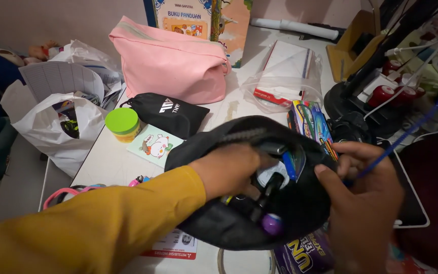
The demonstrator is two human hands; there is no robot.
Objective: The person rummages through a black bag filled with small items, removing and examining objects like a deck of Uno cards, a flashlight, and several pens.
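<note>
Pouch (229,228) black, open (pens inside).

My left hand (229,170), at the end of a yellow-sleeved forearm crossing from lower left, lay knuckles-up with fingers curled under. My right hand (363,195) stood opposite, its bent fingers (348,152) pinched closed.

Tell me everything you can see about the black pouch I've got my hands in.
The black pouch is soft, fabric-looking, unzipped, its mouth gaping toward the camera, zipper teeth visible along the upper edge. It sits on the white table. The left hand reaches inside; the right hand grips its right rim. Inside lie dark pens or markers, a purple-capped item and something blue.
</note>
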